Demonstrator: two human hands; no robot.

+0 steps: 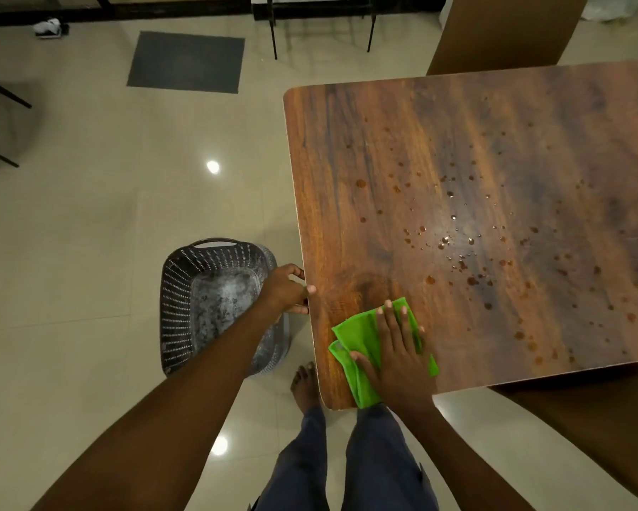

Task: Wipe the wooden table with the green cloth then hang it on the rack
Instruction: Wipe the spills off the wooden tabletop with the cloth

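We have the green cloth (361, 348) lying flat at the near left corner of the wooden bench (494, 149), folded over on itself, with our right hand (398, 355) spread on top of it, palm down and fingers straight, pressing rather than pinching, so this grip is open and flat on the fabric. The cloth's long axis runs from about 7 o'clock, where a fold overhangs the near edge, up toward 1 o'clock, and our fingertips point to roughly 12 o'clock. Our left hand (286, 289) is curled round the left edge of the bench at about 10 o'clock from the cloth, its grip closed on the edge as if to steady it. The relation that matters for us next is this: the scattered droplets (454, 248) lie from 12 round to 3 o'clock of the right hand, well apart from the cloth, so we judge the stroke must carry the cloth outward and to the right, and the right hand is the nearer one. A dark perforated basket (214, 300) sits on the floor at 9 o'clock. Nothing we can make out is clearly the rack.
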